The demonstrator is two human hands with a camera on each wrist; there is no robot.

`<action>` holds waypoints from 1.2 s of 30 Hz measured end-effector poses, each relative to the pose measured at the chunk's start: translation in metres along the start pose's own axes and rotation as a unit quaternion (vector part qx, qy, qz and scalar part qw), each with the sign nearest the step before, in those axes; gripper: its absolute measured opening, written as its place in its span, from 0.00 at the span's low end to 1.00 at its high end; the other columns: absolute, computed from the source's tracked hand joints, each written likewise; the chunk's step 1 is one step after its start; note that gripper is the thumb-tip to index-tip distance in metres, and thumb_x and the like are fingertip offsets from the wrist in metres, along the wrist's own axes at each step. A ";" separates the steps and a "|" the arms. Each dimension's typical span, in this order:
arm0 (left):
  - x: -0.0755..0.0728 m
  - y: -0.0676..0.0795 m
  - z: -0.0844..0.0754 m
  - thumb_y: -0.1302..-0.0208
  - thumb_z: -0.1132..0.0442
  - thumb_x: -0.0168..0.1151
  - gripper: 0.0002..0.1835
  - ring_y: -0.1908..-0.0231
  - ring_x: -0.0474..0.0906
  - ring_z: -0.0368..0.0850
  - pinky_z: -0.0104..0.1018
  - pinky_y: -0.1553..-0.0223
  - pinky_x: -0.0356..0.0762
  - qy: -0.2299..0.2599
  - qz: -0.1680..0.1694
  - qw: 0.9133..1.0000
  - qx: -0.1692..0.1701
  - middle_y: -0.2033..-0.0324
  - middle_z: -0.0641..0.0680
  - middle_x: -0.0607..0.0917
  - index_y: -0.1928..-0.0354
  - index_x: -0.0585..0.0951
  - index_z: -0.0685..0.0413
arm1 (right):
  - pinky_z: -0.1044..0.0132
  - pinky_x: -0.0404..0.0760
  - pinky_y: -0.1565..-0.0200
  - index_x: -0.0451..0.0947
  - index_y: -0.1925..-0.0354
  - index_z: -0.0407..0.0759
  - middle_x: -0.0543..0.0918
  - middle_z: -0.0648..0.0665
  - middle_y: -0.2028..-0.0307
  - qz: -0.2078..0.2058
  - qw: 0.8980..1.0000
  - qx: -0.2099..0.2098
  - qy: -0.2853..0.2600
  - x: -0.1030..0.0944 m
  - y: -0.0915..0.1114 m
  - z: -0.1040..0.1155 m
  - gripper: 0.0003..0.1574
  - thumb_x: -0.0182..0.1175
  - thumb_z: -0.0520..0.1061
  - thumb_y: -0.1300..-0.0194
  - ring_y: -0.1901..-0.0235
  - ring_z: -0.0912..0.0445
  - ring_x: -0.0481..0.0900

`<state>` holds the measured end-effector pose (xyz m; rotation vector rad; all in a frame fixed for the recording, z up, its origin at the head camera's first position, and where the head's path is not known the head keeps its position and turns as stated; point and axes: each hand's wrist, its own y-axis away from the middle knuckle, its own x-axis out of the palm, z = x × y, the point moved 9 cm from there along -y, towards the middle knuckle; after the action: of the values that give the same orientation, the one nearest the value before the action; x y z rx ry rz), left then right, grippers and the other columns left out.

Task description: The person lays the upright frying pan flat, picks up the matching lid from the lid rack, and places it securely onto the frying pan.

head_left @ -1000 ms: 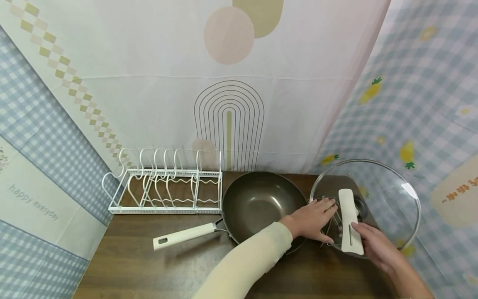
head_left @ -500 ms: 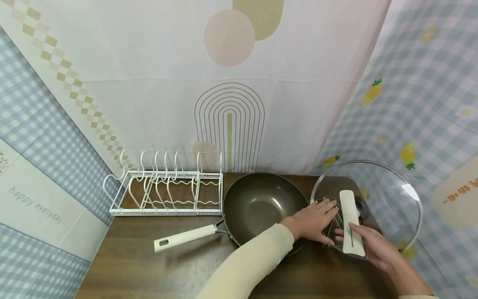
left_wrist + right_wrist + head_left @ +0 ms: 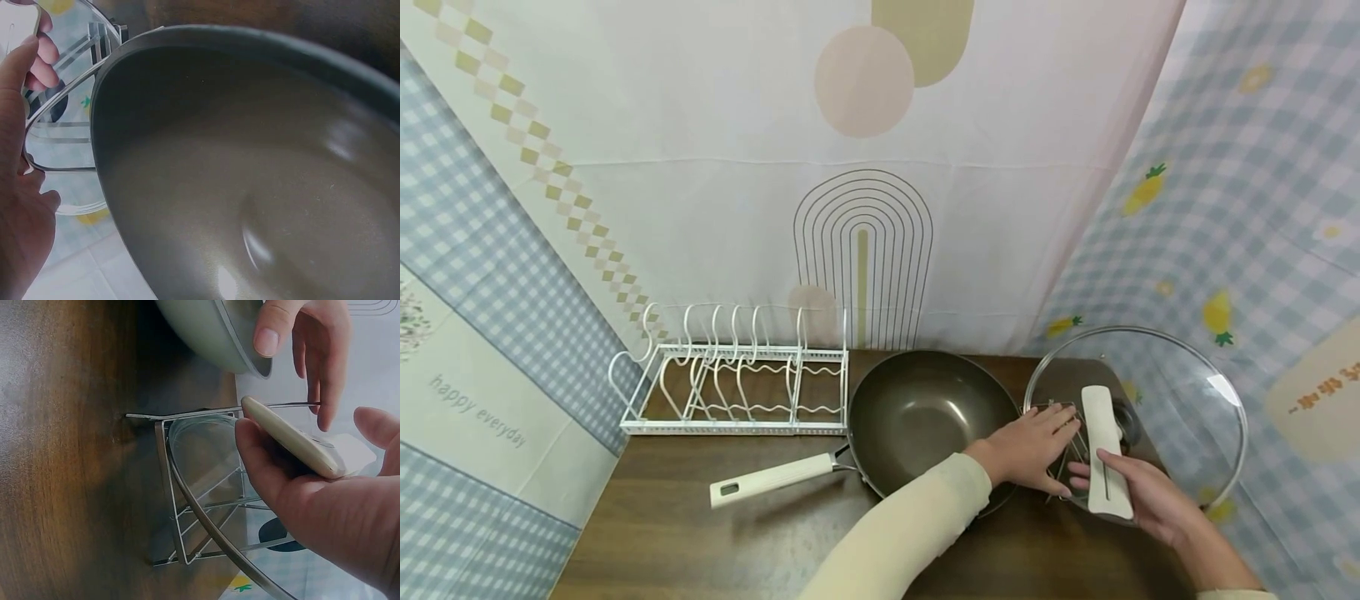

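Note:
In the head view, my right hand (image 3: pixel 1157 500) holds the long cream handle (image 3: pixel 1103 450) of a clear glass pan lid (image 3: pixel 1195 375). My thumb lies along the handle's edge and fingertips show on its other side. The lid stands tilted in a wire lid rack (image 3: pixel 181 512), beside the pan. At the rack's upper end is my left hand (image 3: pixel 1030 446); the right wrist view shows its fingers hanging at the top of a wire loop. Its fingertips bend around that wire in the left wrist view, though my palm partly hides the contact.
A dark wok (image 3: pixel 917 417) stands left of my hands, its cream handle (image 3: pixel 775 479) pointing left. Farther left is a white dish-style rack (image 3: pixel 730 427) with upright dividers. Everything stands on a brown wooden table (image 3: pixel 685 542), with patterned cloth (image 3: pixel 865 250) hanging behind and at both sides.
My right hand's fingertips have come into view on the left side of the lid handle. The left hand, rack and wok stay put; the head view shifts slightly.

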<state>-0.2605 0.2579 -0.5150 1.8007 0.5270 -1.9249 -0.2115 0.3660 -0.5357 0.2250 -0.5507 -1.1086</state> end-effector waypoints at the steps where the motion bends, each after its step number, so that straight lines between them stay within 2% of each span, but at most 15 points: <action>1: 0.000 0.000 0.000 0.40 0.18 0.51 0.59 0.18 0.44 0.42 0.36 0.21 0.54 0.000 0.002 1.000 -0.001 0.17 0.46 0.46 0.17 0.48 0.44 | 0.52 0.83 0.40 0.39 0.26 0.34 0.87 0.45 0.43 0.002 1.000 0.001 -0.005 0.000 -0.001 0.000 0.34 0.37 0.52 0.14 0.42 0.51 0.85; 4: 0.000 0.000 0.000 0.40 0.18 0.50 0.59 0.18 0.43 0.41 0.36 0.21 0.53 -0.001 0.010 1.000 -0.004 0.17 0.45 0.45 0.17 0.47 0.43 | 0.51 0.82 0.38 0.42 0.27 0.36 0.87 0.44 0.43 0.005 1.000 0.003 -0.020 0.001 -0.003 -0.001 0.31 0.37 0.52 0.14 0.42 0.50 0.85; 9: 0.001 0.000 -0.001 0.40 0.18 0.49 0.59 0.18 0.42 0.42 0.36 0.21 0.53 0.000 0.011 1.000 -0.006 0.17 0.45 0.45 0.17 0.47 0.43 | 0.50 0.81 0.37 0.56 0.36 0.44 0.86 0.43 0.43 0.003 0.999 0.001 -0.033 -0.001 -0.006 -0.001 0.17 0.39 0.51 0.14 0.42 0.49 0.85; 15: 0.002 0.000 -0.001 0.40 0.18 0.49 0.59 0.18 0.41 0.42 0.36 0.21 0.52 0.003 0.013 1.000 -0.005 0.17 0.45 0.44 0.17 0.46 0.42 | 0.52 0.81 0.37 0.61 0.33 0.40 0.87 0.44 0.44 -0.010 0.999 0.008 -0.030 -0.003 -0.008 -0.002 0.22 0.41 0.51 0.14 0.43 0.49 0.86; 21: 0.001 0.000 0.000 0.40 0.18 0.50 0.59 0.18 0.42 0.41 0.36 0.21 0.53 0.002 0.010 1.000 -0.005 0.17 0.45 0.45 0.17 0.46 0.42 | 0.53 0.83 0.39 0.73 0.42 0.46 0.87 0.44 0.45 -0.005 0.999 0.003 -0.041 -0.001 -0.010 -0.001 0.18 0.40 0.51 0.14 0.43 0.50 0.86; 25: 0.000 0.001 -0.001 0.40 0.18 0.50 0.58 0.18 0.42 0.41 0.36 0.21 0.53 0.003 0.009 1.000 -0.004 0.17 0.45 0.45 0.17 0.46 0.42 | 0.54 0.84 0.41 0.72 0.40 0.44 0.87 0.45 0.46 -0.018 0.999 0.003 -0.029 -0.002 -0.010 -0.002 0.22 0.40 0.55 0.15 0.45 0.51 0.87; 31: 0.000 0.001 -0.001 0.39 0.19 0.49 0.58 0.18 0.41 0.41 0.35 0.21 0.52 0.005 0.013 1.000 -0.006 0.17 0.45 0.44 0.17 0.46 0.42 | 0.52 0.83 0.40 0.61 0.30 0.33 0.87 0.46 0.46 -0.040 0.999 0.011 -0.019 -0.005 -0.011 -0.004 0.34 0.42 0.59 0.16 0.45 0.51 0.87; 36: -0.001 0.002 -0.002 0.39 0.19 0.50 0.58 0.18 0.42 0.42 0.36 0.21 0.53 0.006 0.009 1.000 -0.004 0.17 0.46 0.45 0.17 0.47 0.43 | 0.52 0.83 0.39 0.61 0.33 0.34 0.87 0.46 0.46 -0.031 0.999 0.012 -0.032 -0.002 -0.012 -0.004 0.33 0.40 0.59 0.16 0.44 0.51 0.86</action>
<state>-0.2580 0.2578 -0.5140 1.8071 0.5205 -1.8996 -0.2192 0.3625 -0.5451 0.2291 -0.6179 -1.1740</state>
